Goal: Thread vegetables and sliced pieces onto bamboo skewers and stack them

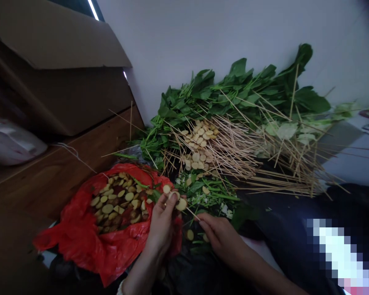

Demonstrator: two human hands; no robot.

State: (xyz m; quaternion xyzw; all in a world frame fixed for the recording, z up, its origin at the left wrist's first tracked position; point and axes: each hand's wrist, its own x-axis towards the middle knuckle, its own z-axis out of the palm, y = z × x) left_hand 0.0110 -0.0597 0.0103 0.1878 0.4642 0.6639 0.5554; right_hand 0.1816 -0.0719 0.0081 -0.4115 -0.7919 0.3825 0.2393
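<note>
Pale slices (181, 204) sit pinched in the left hand (160, 221), seemingly threaded on a wooden skewer (192, 213) the right hand (220, 235) grips; best push straight, gently, clear of the tip, red bag (118, 248) left of both.

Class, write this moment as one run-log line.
left hand: pinches slices | right hand: holds skewer, slices at far end | red bag: open, more slices inside | greens: by wall

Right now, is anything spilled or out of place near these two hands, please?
Perhaps: a few pale slices lie loose among the green scraps, outside the red bag, which contains many similar ones, so they look dropped.
</note>
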